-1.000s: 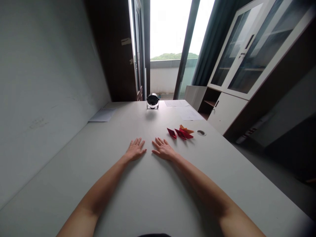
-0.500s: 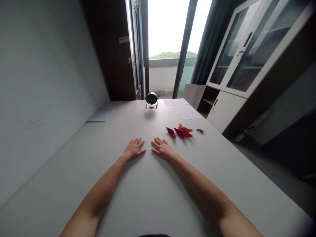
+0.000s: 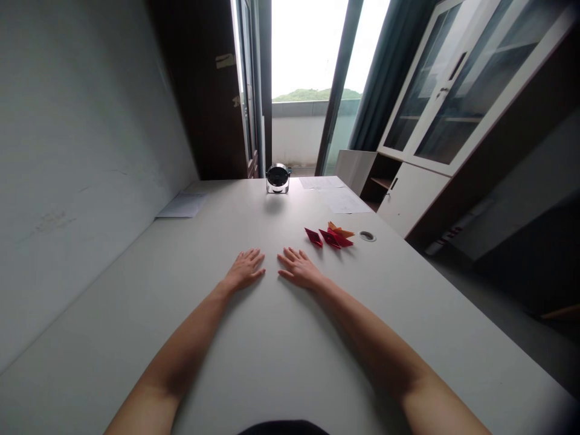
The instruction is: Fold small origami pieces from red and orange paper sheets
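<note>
Palm down on the white table (image 3: 272,338), my left hand (image 3: 245,269) lies with its fingers spread and holds nothing. My right hand (image 3: 299,267) rests flat beside it, fingers apart, with a narrow gap between the two. Just beyond my right hand, to the right, stand several folded paper pieces: a red one (image 3: 313,237) on its own, and a cluster with another red one (image 3: 330,239) and an orange one (image 3: 341,230) behind it. Neither hand touches the folded paper.
A round dark device on a metal stand (image 3: 278,178) sits at the table's far end. Paper sheets lie at the far right (image 3: 347,201) and by the left wall (image 3: 181,205). A cable hole (image 3: 367,236) is set near the right edge. A white cabinet (image 3: 417,196) stands beyond.
The whole view has tilted slightly, so the table and the things on it sit a little higher. Both hands stay in place on the table.
</note>
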Demonstrator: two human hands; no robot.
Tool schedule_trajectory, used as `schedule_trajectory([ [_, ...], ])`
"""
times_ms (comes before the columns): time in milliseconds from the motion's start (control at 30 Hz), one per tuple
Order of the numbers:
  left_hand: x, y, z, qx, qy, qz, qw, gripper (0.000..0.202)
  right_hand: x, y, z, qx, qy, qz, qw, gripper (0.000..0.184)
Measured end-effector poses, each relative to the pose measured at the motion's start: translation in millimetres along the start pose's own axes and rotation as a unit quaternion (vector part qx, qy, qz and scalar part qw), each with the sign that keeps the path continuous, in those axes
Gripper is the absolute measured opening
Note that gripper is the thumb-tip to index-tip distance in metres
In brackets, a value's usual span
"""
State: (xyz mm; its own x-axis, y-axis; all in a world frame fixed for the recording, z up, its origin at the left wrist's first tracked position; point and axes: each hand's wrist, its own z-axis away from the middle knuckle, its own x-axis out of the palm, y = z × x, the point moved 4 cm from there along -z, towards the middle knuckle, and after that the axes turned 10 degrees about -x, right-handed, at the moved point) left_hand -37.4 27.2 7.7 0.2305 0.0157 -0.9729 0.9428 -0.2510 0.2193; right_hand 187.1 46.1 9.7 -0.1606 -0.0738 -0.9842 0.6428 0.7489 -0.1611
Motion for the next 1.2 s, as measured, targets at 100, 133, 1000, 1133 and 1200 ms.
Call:
schedule_trajectory([
  [100, 1.6, -0.4, 0.2, 0.000, -0.011, -0.005, 1.000, 0.066, -1.1, -1.5, 0.3, 0.001, -0.011, -0.003, 1.000, 0.079],
  [133, 1.8, -0.5, 0.2, 0.000, -0.013, -0.006, 1.000, 0.066, -1.4, -1.6, 0.3, 0.002, -0.014, -0.004, 1.000, 0.080],
  [1000, 1.2, 3.5, 1.5, 0.005, -0.035, -0.002, 0.999, 0.075, 0.5, -1.1, -2.9, -0.006, -0.020, -0.004, 1.000, 0.077],
  [1133, 0.7, 4.7, 3.0, -0.005, -0.030, -0.006, 1.000, 0.073, 0.3, 0.4, -2.6, -0.009, -0.002, -0.001, 1.000, 0.076],
  [1200, 0.7, 4.9, 3.0, -0.008, -0.031, -0.007, 0.999, 0.072, 0.7, 2.1, -2.7, -0.014, -0.001, -0.002, 1.000, 0.074],
])
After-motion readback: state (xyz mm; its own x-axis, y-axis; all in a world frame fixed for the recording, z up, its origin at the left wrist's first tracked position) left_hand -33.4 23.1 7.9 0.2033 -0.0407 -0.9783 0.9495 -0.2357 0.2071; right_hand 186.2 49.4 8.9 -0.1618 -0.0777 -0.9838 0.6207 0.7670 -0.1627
